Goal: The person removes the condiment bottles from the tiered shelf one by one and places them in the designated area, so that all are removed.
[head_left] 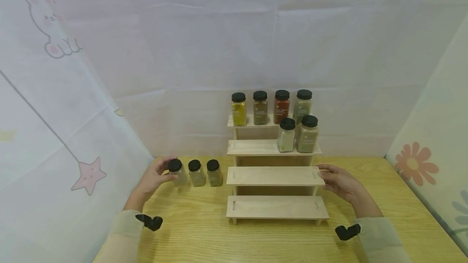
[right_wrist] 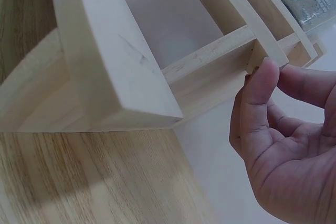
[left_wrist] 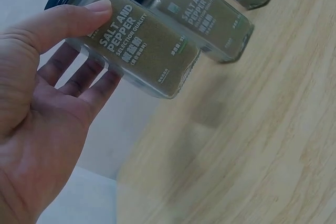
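At the left, my left hand (head_left: pixel 154 177) holds a salt and pepper jar (left_wrist: pixel 139 43) with a black lid, thumb on its front and fingers behind it. Two similar jars, a middle one (head_left: pixel 197 173) and a right one (head_left: pixel 214 173), stand beside it in a row on the table. To the right is a four-step wooden spice rack (head_left: pixel 274 176). My right hand (head_left: pixel 340 182) pinches the right end of its second step from the bottom between thumb and fingers, as the right wrist view also shows at the shelf end (right_wrist: pixel 265 51).
Several spice jars, among them a yellow one (head_left: pixel 239 111) and a red one (head_left: pixel 282 108), line the top step. On the step below, two jars (head_left: pixel 286 137) stand at the right. Pale printed cloth (head_left: pixel 204 52) walls the wooden table (head_left: pixel 190 230) behind and at both sides.
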Demonstrator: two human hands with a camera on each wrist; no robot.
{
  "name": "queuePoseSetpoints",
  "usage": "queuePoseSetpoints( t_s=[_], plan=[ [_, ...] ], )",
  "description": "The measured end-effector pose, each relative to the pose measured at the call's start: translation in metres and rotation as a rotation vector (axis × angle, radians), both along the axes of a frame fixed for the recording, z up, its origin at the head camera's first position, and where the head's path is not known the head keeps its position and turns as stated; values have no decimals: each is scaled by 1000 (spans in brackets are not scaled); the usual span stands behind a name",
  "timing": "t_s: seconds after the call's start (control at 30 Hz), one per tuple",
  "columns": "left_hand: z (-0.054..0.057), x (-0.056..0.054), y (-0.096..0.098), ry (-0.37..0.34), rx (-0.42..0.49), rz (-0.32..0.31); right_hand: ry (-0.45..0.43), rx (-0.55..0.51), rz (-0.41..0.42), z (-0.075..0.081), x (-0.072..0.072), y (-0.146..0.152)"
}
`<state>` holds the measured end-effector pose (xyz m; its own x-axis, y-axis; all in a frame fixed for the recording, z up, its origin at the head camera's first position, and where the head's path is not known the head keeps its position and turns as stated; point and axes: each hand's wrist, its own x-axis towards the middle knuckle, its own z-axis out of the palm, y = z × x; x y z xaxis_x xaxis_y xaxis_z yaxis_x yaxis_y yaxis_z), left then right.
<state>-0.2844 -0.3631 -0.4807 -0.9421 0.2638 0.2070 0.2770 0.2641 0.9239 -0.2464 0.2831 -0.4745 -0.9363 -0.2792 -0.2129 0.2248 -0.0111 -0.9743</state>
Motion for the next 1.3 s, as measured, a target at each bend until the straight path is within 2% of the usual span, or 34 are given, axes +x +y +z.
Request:
queuePoseSetpoints(
  t_s=[0.13, 0.3, 0.57, 0.83, 1.07, 1.3],
  plan=[
    [-7, -4, -1, -54, -16, 26, -5, -6, 1, 1, 1, 0],
    [-12, -8, -1, -82, -30, 43, -3, -24, 7, 2, 3, 1],
    [-21, -14, -2, -95, -30, 18, -6, -20, 4, -1, 1, 1],
    [-29, -14, -5, -89, -52, 18, -1, -11, -2, -1, 2, 0],
    [-29, -16, -7, -112, -36, 6, 13, -7, 8, -1, 2, 0],
    [-23, -16, -8, -136, -84, 16, 16, 3, 9, 1, 3, -1]
  ],
)
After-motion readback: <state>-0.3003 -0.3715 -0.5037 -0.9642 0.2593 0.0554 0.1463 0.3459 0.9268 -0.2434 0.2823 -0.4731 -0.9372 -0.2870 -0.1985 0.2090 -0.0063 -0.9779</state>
